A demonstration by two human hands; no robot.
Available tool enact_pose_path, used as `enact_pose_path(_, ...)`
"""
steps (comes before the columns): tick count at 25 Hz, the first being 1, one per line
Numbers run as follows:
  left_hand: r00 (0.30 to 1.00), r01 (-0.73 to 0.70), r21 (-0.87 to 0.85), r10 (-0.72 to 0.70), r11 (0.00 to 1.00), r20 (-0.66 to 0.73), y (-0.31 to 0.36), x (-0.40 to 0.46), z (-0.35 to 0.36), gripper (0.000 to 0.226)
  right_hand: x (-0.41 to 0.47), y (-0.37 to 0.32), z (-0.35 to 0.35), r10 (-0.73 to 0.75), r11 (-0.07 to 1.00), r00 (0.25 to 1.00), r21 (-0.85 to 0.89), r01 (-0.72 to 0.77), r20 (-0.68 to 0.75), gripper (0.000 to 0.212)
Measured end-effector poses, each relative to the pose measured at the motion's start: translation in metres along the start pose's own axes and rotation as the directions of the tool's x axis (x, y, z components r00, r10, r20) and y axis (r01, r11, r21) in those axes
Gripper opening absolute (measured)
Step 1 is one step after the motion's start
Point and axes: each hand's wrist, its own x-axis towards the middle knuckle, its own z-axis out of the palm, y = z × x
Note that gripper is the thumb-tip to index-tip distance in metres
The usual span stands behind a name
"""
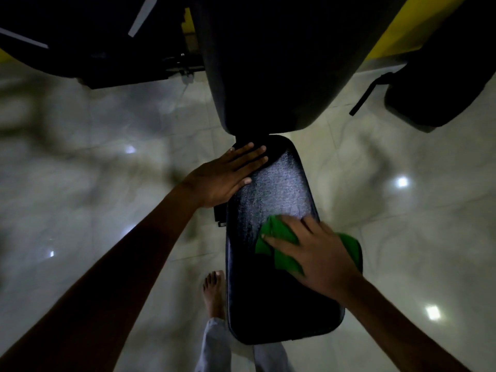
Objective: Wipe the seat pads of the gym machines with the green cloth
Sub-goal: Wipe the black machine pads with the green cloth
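A black padded seat pad of a gym bench runs from the middle of the view towards me, with a dark back pad rising beyond it. My left hand lies flat with straight fingers on the seat's far left corner. My right hand presses a crumpled green cloth onto the seat's right side with spread fingers. Part of the cloth sticks out past the hand at the right edge.
Glossy pale floor tiles surround the bench. My bare foot and a light trouser leg stand left of the seat. Another dark padded machine part with a strap sits upper right. Black and yellow frame parts fill the top.
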Motion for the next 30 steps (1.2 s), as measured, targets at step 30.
enact_pose_path(30, 1.000, 0.010, 0.118, -0.011, 0.993, 0.009, 0.066, -0.034, 0.024, 0.054, -0.035, -0.022, 0.005, 0.154, 0.987, 0.986, 0.044, -0.152, -0.056, 0.064)
